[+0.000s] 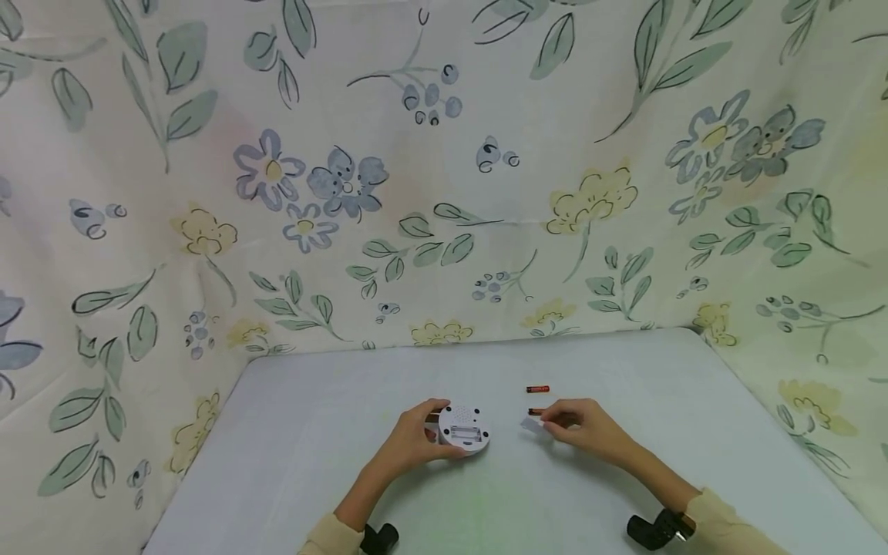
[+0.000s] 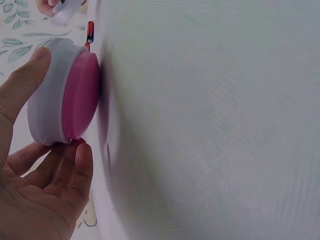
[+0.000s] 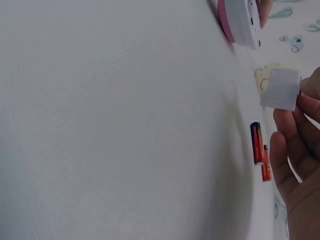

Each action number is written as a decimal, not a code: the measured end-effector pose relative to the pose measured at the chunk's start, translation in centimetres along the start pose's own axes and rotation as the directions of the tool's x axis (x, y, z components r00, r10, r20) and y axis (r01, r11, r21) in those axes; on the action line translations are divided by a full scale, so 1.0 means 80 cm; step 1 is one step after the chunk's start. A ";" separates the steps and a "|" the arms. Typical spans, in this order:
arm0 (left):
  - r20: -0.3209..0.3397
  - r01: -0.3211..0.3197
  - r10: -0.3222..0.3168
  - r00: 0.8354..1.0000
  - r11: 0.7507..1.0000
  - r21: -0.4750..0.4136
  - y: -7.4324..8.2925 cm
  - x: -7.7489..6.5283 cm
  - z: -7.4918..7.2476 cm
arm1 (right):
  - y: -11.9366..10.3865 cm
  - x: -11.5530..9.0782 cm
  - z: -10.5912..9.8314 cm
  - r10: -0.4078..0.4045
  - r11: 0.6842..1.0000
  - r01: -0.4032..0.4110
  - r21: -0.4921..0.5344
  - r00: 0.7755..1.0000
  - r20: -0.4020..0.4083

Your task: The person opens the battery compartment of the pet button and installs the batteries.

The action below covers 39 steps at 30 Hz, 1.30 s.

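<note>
My left hand (image 1: pixel 411 439) grips a round white device (image 1: pixel 458 418) by its rim, thumb on the near side and fingers on the far side. Its underside faces up in the head view, with an uncovered battery compartment (image 1: pixel 465 434) and dark feet. A pink dome (image 2: pixel 82 95) forms its other face, low over the table. To the right, my right hand (image 1: pixel 590 426) pinches a small white battery cover (image 3: pixel 283 90) between thumb and fingers. Just beyond that hand, one red battery (image 1: pixel 536 412) lies partly behind the fingers, and a second red battery (image 1: pixel 537 389) lies farther back.
A white-covered table (image 1: pixel 333 393) lies beneath both hands. Floral fabric (image 1: pixel 444 169) hangs behind it and along both sides. Dark wrist cameras sit on the left wrist (image 1: pixel 379 538) and the right wrist (image 1: pixel 652 530).
</note>
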<state>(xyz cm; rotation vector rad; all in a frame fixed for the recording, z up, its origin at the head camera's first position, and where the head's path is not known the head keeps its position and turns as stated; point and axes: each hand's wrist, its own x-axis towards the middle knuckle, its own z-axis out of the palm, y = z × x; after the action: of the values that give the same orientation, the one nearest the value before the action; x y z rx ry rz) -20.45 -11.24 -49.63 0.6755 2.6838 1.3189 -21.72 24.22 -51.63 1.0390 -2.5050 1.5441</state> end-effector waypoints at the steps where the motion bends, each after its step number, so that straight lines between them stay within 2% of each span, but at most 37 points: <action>1: -0.001 0.001 -0.001 1.000 1.000 0.001 0.000 0.000 0.000 | 0.001 -0.002 -0.002 -0.001 1.000 0.001 -0.014 1.000 0.002; 7: -0.005 -0.002 0.002 1.000 1.000 -0.005 0.000 -0.001 -0.001 | 0.004 -0.010 -0.009 -0.051 0.995 0.052 -0.090 0.998 0.023; 13: 0.006 0.013 -0.013 1.000 0.999 -0.031 -0.002 -0.001 -0.001 | 0.009 -0.017 -0.009 -0.107 0.989 0.115 -0.097 0.991 0.087; 18: 0.005 0.017 -0.017 1.000 0.999 -0.029 -0.002 0.000 -0.001 | 0.008 -0.019 -0.013 -0.117 0.986 0.126 -0.109 0.990 0.083; 29: 0.017 0.023 -0.022 1.000 0.999 -0.047 -0.004 0.000 -0.002 | 0.022 -0.026 -0.044 -0.003 0.981 0.002 -0.196 1.000 -0.004; 34: 0.021 0.032 -0.031 0.999 0.998 -0.056 -0.004 0.000 -0.002 | 0.037 -0.026 -0.059 0.061 0.969 -0.077 -0.236 0.995 -0.077; 39: 0.020 0.039 -0.038 0.999 0.997 -0.061 -0.005 -0.001 -0.003 | 0.051 -0.020 -0.069 0.109 0.956 -0.135 -0.262 0.988 -0.111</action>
<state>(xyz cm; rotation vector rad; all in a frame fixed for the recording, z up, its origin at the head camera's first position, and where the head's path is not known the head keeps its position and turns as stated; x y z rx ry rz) -20.59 -11.64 -49.77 0.6232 2.6160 1.3720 -24.44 30.69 -52.58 0.7679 -2.6583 1.1974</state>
